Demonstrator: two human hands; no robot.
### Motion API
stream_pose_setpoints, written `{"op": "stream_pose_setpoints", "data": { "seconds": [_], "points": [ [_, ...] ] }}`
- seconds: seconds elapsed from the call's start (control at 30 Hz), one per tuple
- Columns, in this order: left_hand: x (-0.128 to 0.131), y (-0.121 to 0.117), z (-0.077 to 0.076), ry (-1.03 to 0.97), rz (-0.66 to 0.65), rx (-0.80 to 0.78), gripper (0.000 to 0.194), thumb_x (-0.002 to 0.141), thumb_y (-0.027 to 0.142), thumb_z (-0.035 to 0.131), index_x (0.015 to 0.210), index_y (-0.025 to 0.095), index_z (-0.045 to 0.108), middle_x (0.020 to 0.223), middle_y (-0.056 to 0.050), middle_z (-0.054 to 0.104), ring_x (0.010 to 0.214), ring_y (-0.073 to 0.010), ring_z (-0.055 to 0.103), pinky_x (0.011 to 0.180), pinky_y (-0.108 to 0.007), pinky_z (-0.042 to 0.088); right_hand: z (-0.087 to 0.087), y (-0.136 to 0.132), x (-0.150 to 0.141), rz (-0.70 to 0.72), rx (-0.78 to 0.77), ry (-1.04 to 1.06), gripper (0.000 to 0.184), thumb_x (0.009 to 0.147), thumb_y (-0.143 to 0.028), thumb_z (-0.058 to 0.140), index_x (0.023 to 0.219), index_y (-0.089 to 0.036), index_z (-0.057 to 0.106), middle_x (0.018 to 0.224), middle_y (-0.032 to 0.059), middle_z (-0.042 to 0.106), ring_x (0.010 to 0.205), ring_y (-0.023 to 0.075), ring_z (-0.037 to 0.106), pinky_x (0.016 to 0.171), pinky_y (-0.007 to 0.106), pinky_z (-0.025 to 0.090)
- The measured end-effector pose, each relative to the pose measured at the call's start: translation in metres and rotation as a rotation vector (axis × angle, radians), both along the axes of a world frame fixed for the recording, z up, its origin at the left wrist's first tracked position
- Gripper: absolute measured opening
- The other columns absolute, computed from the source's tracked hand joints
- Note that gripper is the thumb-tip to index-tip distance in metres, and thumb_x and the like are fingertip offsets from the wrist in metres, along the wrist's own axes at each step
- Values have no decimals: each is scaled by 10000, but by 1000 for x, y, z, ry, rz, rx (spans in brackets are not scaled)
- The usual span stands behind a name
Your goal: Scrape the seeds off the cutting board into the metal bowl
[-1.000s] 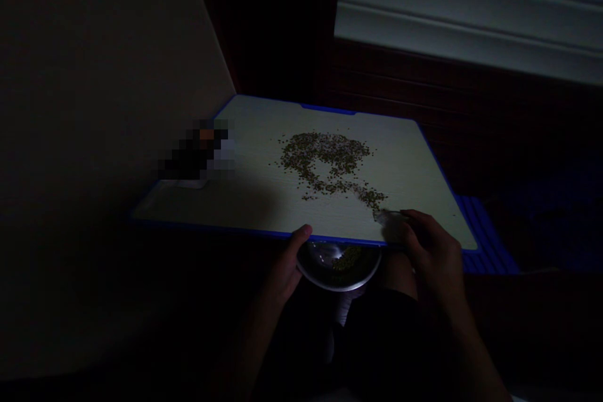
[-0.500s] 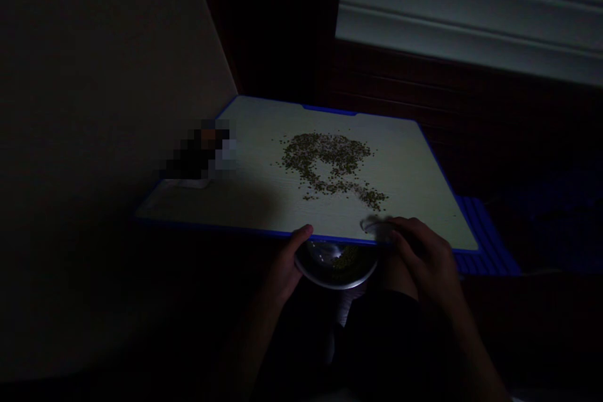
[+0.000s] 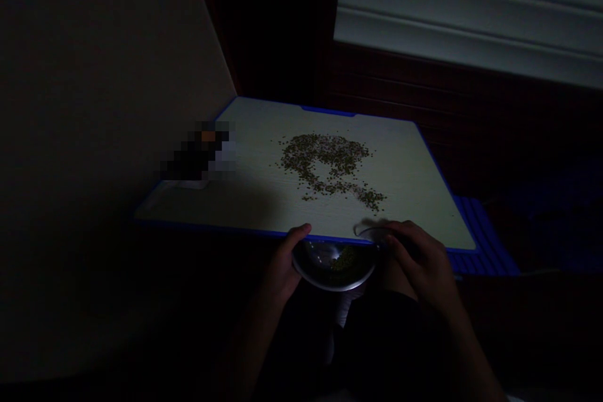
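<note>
A white board [image 3: 414, 188] with a blue rim lies in front of me, with many small greenish-brown beans or seeds [image 3: 325, 154] spread over its middle. Below its near edge is a shiny metal bowl [image 3: 325, 282], partly hidden by the board, with a small heap of green beans or seeds inside. My left hand [image 3: 285, 270] is closed at the bowl's left side, its thumb lying over the board's blue edge. Pinched in my right hand [image 3: 419, 257] is a thin, curved, spoon-like thing [image 3: 365, 230], low over the near edge; darkness hides its exact kind.
A blurred-out dark object [image 3: 198, 151] stands at the board's left edge, beside a pale wall [image 3: 103, 75]. Blue striped material [image 3: 485, 239] shows past the right edge. White slatted panels [image 3: 471, 6] are at the back right. My legs are beneath the board.
My right hand and the thin curved thing have shifted slightly left and toward the board's near edge. My left hand stays almost where it was; the scattered beans or seeds look unchanged.
</note>
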State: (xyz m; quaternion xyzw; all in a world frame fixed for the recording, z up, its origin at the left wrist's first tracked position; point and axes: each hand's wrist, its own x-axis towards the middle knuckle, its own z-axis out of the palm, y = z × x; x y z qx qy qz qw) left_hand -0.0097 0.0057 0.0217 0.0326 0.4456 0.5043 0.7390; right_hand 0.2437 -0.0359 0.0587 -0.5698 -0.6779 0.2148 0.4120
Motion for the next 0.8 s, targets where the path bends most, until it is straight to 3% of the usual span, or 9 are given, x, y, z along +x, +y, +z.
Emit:
{"op": "stream_pose_setpoints", "data": {
  "seconds": [0.2, 0.43, 0.67, 0.8],
  "points": [
    [4, -2, 1, -15, 21, -7, 262, 767, 276, 844, 984, 148, 770, 905, -62, 803, 862, -224, 759, 855, -347, 599, -9, 5, 7, -245, 81, -1, 255, 981, -399, 647, 1173, -259, 740, 1152, 68, 787, 1054, 266, 746, 914, 423, 584],
    [8, 1, 1, -45, 53, 82, 375, 779, 364, 858, 1089, 177, 757, 1048, -89, 815, 1009, -280, 766, 935, -406, 604, -13, 7, 9, -324, 108, -72, 293, 966, -389, 634, 1193, -235, 737, 1139, 86, 791, 1015, 262, 750, 893, 431, 587],
    [7, 5, -2, 34, 78, 67, 275, 744, 289, 879, 970, 169, 779, 979, -72, 823, 1008, -293, 774, 949, -414, 608, -14, 13, 9, -405, 142, -87, 336, 957, -409, 621, 1206, -219, 743, 1142, 105, 791, 1004, 270, 748, 915, 458, 592],
    [6, 5, -7, 17, 103, 107, 314, 705, 267, 913, 972, 154, 790, 998, -80, 828, 1000, -287, 777, 961, -404, 602, -12, 12, 7, -337, 137, -46, 305, 969, -405, 624, 1196, -240, 741, 1145, 89, 791, 1025, 261, 749, 903, 450, 593]
  ]
}}
